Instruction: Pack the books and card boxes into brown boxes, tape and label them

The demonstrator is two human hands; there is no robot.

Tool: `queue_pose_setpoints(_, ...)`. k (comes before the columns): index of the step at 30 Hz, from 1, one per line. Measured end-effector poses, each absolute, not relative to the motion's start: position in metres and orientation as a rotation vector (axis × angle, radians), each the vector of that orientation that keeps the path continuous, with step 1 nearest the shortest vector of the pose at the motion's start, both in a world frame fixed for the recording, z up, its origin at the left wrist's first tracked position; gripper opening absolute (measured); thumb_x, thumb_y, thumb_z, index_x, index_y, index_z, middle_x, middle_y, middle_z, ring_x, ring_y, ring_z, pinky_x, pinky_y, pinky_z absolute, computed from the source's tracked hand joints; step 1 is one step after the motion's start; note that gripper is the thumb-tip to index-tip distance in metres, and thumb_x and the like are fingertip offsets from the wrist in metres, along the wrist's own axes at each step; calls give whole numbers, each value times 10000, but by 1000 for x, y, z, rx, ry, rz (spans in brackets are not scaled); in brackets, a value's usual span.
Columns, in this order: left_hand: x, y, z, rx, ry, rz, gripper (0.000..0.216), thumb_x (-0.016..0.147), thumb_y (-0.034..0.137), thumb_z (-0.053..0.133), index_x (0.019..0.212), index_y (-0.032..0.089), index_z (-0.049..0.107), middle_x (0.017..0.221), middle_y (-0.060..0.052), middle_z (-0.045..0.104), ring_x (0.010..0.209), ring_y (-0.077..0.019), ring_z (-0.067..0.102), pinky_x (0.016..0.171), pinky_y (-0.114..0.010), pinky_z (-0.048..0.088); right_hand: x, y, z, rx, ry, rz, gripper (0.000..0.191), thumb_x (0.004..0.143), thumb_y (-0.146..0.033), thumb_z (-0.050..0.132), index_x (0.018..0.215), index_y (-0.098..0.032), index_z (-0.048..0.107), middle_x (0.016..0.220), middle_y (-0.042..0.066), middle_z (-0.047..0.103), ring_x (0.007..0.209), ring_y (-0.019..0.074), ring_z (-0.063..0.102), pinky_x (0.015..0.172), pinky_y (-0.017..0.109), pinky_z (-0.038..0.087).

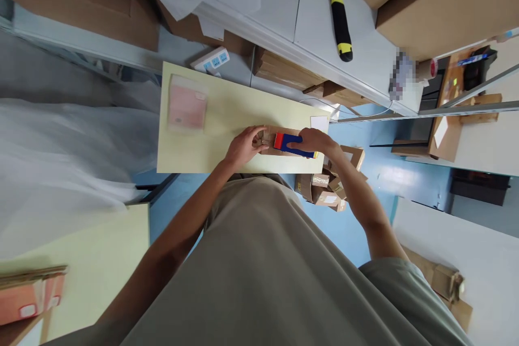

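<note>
A narrow piece of brown cardboard (pixel 270 147) lies on the pale yellow table in front of me. My left hand (pixel 245 147) curls its thumb and fingers around the left end of it; small details between the fingertips are too fine to make out. Over the cardboard, my right hand (pixel 312 140) grips a slim blue box-shaped item (pixel 292 143) with a red left end and a bit of yellow at the right. It covers much of the cardboard, and some of my right fingers are hidden.
On the pale table (pixel 227 113) lies a pink packet (pixel 187 104). Behind it stand a power strip (pixel 211 60) and a grey shelf (pixel 312 27) carrying a black-and-yellow utility knife (pixel 341 21) and a large carton (pixel 446 5). Cardboard boxes (pixel 330 184) are heaped at the table's right.
</note>
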State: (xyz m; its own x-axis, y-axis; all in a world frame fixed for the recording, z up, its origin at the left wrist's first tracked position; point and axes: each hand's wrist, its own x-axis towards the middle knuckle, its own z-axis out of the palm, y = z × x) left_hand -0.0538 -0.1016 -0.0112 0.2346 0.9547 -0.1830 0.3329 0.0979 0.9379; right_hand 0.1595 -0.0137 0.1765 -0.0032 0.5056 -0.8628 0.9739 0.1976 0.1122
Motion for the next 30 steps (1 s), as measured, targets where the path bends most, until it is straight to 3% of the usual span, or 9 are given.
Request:
queue_pose_setpoints(3, -47, -115, -9, 1301, 1434, 757, 579, 882, 301, 924, 1420, 288, 713, 1087, -32, 804, 828, -204, 728, 859, -329, 556, 169, -13, 171, 1422, 1676, -756, 725, 1042, -795, 639, 1195, -110, 818, 1029, 213, 864, 914, 311, 819, 773, 349, 548)
queue_pose_setpoints(7, -37, -129, -3, 1217, 1572, 792, 358, 919, 456, 876, 1196, 257, 765, 1111, -55, 827, 766, -178, 702, 806, -310, 541, 181, -16, 168, 1389, 1761, -773, 654, 1054, -722, 670, 1317, -135, 788, 1165, 225, 859, 1061, 352, 824, 842, 357, 570)
queue_pose_setpoints(14, -5, -133, 11, 1158, 1890, 800, 414, 1006, 619, 725, 1095, 228, 827, 994, -80, 800, 772, -208, 700, 812, -319, 530, 195, -25, 157, 1346, 1860, -869, 571, 1064, -665, 664, 1302, -162, 795, 1269, 232, 839, 1181, 393, 803, 889, 373, 593)
queue_pose_setpoints(23, 17, -137, 9, 1236, 2121, 711, 384, 1064, 549, 657, 1137, 251, 889, 903, -57, 660, 778, -218, 626, 805, -324, 476, 215, -23, 147, 1294, 1965, -1034, 494, 1083, -614, 659, 1263, -180, 812, 1277, 198, 840, 1205, 366, 789, 949, 370, 586)
queue_pose_setpoints(30, 20, -130, 8, 1252, 2200, 717, 348, 1060, 495, 641, 960, 246, 863, 862, -76, 691, 846, -254, 682, 841, -347, 479, 282, -21, 164, 1288, 2020, -1108, 453, 1084, -608, 661, 1142, -187, 817, 1178, 192, 841, 1156, 379, 790, 917, 380, 566)
